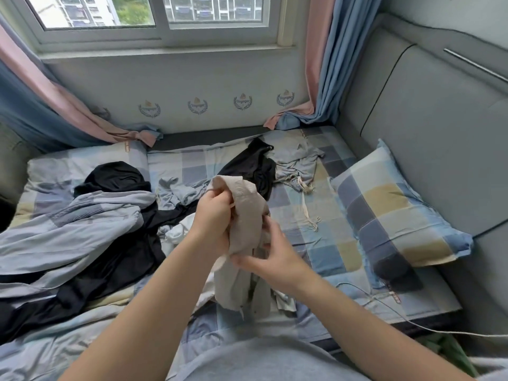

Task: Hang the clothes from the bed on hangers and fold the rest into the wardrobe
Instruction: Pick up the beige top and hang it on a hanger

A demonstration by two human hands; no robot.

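I hold a beige garment [244, 215] up over the bed [324, 251], right in front of me. My left hand [213, 215] grips its upper part, fingers [220, 198] curled tight round the bunched cloth. My right hand [272, 259] pinches it lower down, and the rest hangs below my hands. A black garment [254, 166] and a grey-blue top [297, 163] lie beyond it, a striped blue shirt [82, 224] to my left, a checked pillow [395, 213] to my right

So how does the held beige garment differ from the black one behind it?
The beige garment is pale; the black garment is dark. The beige garment is gripped by the left hand and right hand; the black garment lies loose on the bed. Both are crumpled.
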